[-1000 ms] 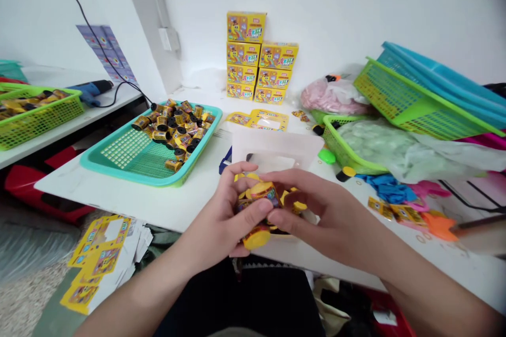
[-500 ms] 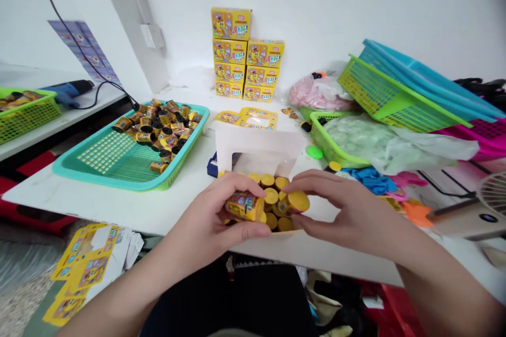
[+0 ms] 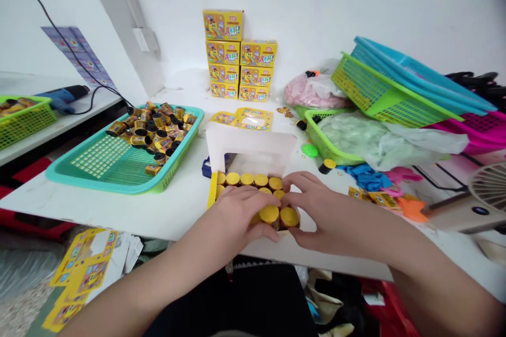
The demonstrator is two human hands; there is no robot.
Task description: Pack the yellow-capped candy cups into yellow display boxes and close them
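An open cardboard box (image 3: 213, 189) stands at the table's front edge with its white flap (image 3: 251, 139) raised at the back. Rows of small cylinders with yellow tops (image 3: 247, 179) fill much of it. My left hand (image 3: 241, 213) reaches over the box's front, fingers closed around a yellow-topped cylinder (image 3: 269, 215). Beside it, at the box's right front corner, my right hand (image 3: 316, 210) grips another yellow-topped cylinder (image 3: 290, 217) between thumb and fingers. Both cylinders stand upright, close together. My left hand covers part of the box's contents.
A teal basket (image 3: 98, 188) with a heap of similar cylinders stands left. Yellow printed boxes (image 3: 223, 26) are stacked at the wall. To the right are a green basket (image 3: 348, 159) with a plastic bag, tilted stacked baskets (image 3: 391, 95), a loose cylinder (image 3: 327, 166) and a fan (image 3: 488, 189).
Both hands have lowered their cylinders into the front right of the box. The left cylinder has turned from lying sideways to upright. The view has shifted slightly.
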